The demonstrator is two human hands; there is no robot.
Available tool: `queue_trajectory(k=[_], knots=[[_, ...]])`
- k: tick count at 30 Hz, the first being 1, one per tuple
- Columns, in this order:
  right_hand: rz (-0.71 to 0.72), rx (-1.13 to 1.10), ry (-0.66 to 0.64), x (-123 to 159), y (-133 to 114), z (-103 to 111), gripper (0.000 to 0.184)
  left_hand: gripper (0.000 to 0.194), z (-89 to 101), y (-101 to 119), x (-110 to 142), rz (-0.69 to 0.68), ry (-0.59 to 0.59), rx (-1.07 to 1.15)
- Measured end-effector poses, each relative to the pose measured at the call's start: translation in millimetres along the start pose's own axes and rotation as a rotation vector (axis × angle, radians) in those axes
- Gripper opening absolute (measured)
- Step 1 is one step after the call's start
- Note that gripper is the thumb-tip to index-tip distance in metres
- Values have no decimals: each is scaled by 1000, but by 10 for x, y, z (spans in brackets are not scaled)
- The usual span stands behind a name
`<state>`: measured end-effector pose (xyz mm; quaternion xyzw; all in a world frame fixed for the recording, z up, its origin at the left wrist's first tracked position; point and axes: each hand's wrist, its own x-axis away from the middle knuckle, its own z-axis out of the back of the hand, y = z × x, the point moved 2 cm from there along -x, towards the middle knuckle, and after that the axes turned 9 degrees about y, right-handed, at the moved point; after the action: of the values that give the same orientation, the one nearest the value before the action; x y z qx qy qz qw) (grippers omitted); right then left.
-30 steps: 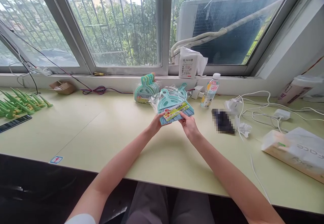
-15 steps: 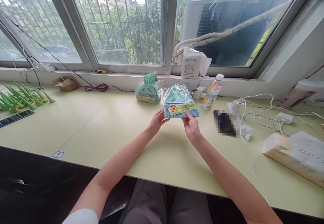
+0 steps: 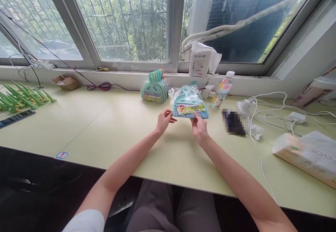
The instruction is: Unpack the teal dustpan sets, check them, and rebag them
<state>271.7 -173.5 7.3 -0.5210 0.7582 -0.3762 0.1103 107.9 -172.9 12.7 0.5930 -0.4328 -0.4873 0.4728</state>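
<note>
A mint-green mini dustpan and brush set (image 3: 190, 102) in clear plastic wrap, with blue bristles and a yellow label, is held tilted above the desk. My right hand (image 3: 199, 128) grips its lower right edge, thumb on the front by the label. At the lower left corner of the set is my left hand (image 3: 165, 120), its fingers loosely bent and apart; whether the fingertips touch the wrap is hard to tell. Behind and to the left, several similar wrapped dustpan and brush sets (image 3: 153, 90) stand upright in a row.
A bottle (image 3: 223, 90) stands right of the held set, near a blurred dark object (image 3: 234, 122). White cables (image 3: 280, 114) and a tissue pack (image 3: 307, 156) lie at the right. Green pointed pieces (image 3: 22, 97) and a small cardboard box (image 3: 65, 82) are at the left.
My left hand has shifted slightly off the set's lower left corner, its fingers more bent. The right hand keeps its grip. The whole view has tilted down a little.
</note>
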Motion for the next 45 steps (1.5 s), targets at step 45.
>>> queue_trajectory(k=[45], knots=[[-239, 289, -511, 208, 41, -153, 29, 74, 309, 121, -169, 322, -225, 595]])
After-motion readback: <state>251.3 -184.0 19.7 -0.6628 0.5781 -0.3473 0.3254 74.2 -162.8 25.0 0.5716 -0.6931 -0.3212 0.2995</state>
